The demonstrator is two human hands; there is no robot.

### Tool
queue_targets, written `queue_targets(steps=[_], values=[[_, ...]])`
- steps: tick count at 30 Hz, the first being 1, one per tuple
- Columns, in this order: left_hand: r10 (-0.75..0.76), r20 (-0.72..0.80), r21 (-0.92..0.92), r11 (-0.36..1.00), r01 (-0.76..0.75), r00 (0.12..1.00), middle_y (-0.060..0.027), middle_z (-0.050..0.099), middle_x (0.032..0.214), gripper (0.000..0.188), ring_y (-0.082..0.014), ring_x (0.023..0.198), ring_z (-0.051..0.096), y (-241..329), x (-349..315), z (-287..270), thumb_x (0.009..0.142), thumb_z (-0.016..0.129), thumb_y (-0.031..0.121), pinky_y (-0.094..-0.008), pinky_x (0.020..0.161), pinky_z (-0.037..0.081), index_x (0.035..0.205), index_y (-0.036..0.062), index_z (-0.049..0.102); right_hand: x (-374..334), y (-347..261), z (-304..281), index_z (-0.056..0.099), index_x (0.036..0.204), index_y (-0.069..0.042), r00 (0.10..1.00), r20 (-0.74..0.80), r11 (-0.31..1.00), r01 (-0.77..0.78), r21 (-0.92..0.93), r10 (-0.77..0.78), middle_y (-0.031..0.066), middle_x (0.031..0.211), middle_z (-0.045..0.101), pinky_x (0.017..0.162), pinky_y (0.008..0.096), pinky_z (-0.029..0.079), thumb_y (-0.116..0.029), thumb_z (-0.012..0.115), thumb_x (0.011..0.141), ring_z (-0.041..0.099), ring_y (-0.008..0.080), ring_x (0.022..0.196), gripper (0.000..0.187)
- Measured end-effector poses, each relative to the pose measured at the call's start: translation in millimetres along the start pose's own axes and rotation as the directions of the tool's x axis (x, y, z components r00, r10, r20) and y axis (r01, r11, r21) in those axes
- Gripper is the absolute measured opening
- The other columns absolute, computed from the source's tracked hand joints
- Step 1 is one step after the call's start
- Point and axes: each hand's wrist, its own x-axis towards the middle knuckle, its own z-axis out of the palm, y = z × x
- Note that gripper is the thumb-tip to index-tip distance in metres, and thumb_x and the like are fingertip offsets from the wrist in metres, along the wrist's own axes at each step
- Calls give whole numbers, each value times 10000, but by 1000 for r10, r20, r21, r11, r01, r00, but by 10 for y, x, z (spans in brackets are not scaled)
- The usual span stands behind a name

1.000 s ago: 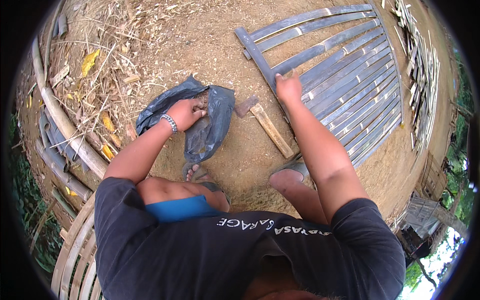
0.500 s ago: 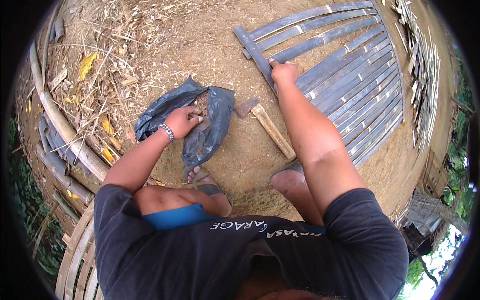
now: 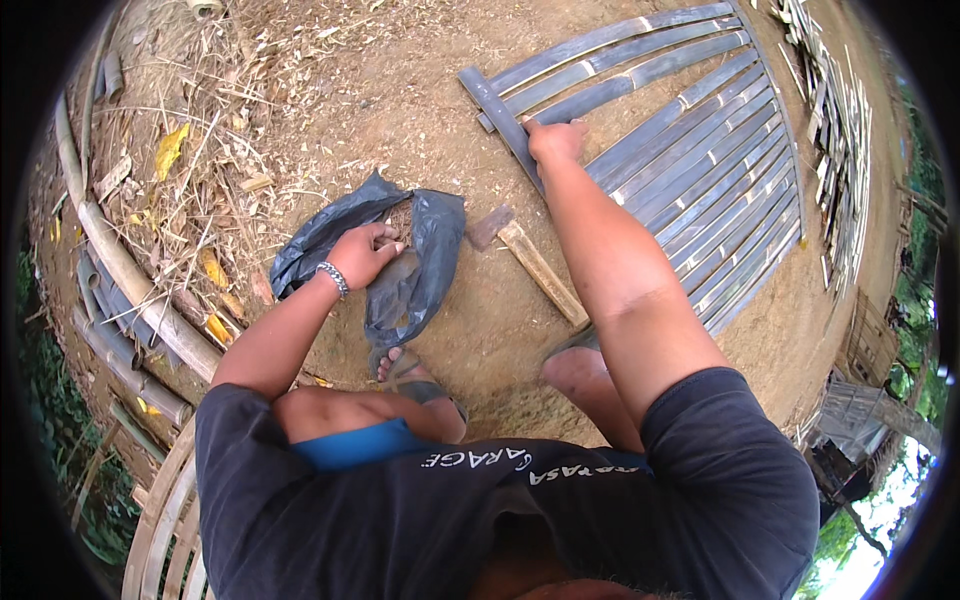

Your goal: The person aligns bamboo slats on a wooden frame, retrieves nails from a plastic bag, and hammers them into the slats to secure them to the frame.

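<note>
My left hand (image 3: pixel 365 257), with a chain bracelet at the wrist, reaches into a crumpled black plastic bag (image 3: pixel 437 235) on the ground. Its thumb and fingers are drawn together over thin brown pieces, perhaps nails, in the bag's mouth; anything in the pinch is too small to name. My right hand (image 3: pixel 557 145) is closed at the junction of a dark bamboo crosspiece (image 3: pixel 497 108) and a slat of the bamboo panel (image 3: pixel 690 165). Its fingers are partly hidden. Between my arms lies a hammer (image 3: pixel 540 270) with a wooden handle and rusty head.
Bamboo poles (image 3: pixel 140 265) and dry shavings (image 3: pixel 205 150) lie at the left. A heap of thin split strips (image 3: pixel 845 170) runs along the far right. A curved slatted bamboo piece (image 3: pixel 165 515) stands at lower left. My sandalled foot (image 3: pixel 408 370) is just below the bag.
My left hand has moved slightly deeper into the bag, its fingers now closer together. The right hand stays at the crosspiece. The whole view has shifted a little.
</note>
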Motion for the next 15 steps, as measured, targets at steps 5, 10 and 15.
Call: queue_targets(steps=[5, 10, 15], values=[[9, -23, 58, 998, -8, 1000, -159, 758, 1033, 344, -234, 944, 735, 0, 11, -14, 921, 743, 261, -345, 844, 556, 1125, -14, 712, 56, 95, 46, 128, 1544, 120, 997, 20, 996, 72, -54, -71, 316, 1456, 494, 1142, 405, 417, -345, 819, 822, 525, 399, 1345, 1102], [13, -27, 51, 999, -12, 1000, -169, 755, 1020, 348, -247, 935, 736, -16, 32, -9, 918, 744, 271, -348, 839, 556, 1115, -14, 715, 36, 60, 39, 123, 1540, 130, 999, 29, 998, 38, -55, -36, 328, 1457, 486, 1142, 405, 419, -330, 816, 819, 522, 401, 1345, 1100], [46, -39, 82, 996, -43, 998, -162, 752, 1028, 334, -238, 936, 731, 37, 15, -11, 920, 743, 261, -338, 842, 553, 1119, -5, 715, 78, 52, -23, 275, 1463, 95, 1000, 25, 999, 18, -44, -17, 312, 1394, 543, 1112, 432, 441, -327, 860, 776, 553, 423, 1299, 996]])
